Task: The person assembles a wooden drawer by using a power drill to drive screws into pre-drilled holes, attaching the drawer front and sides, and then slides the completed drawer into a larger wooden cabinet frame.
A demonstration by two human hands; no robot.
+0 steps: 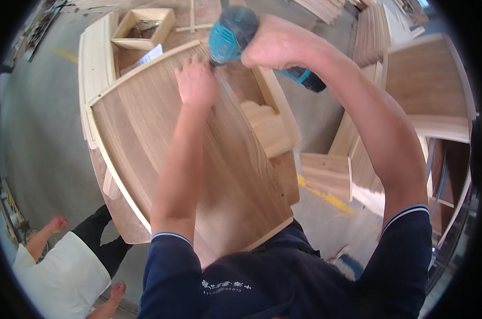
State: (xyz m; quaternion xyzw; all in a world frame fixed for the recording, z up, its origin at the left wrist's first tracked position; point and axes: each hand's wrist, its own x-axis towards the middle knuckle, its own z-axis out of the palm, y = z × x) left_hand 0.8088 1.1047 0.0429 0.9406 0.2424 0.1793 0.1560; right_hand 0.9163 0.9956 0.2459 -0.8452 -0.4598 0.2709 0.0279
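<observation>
A teal and black cordless drill (231, 38) is in my right hand (275, 45), which is wrapped round its grip. The drill's nose points down at the far corner of a brown wood-grain panel (225, 170) edged with pale wood strips. My left hand (197, 82) lies on the panel beside the drill's nose, fingers spread toward the far edge strip. Whatever is under the drill's tip is hidden. The panel rests on a work table in front of me, its near edge close to my waist.
A pale wooden box (145, 29) with small dark pieces inside stands beyond the panel. Cut boards (265, 127) lie to the panel's right. Wooden cabinet parts (427, 85) stand at the right. A person in a white shirt (65, 276) is at the lower left.
</observation>
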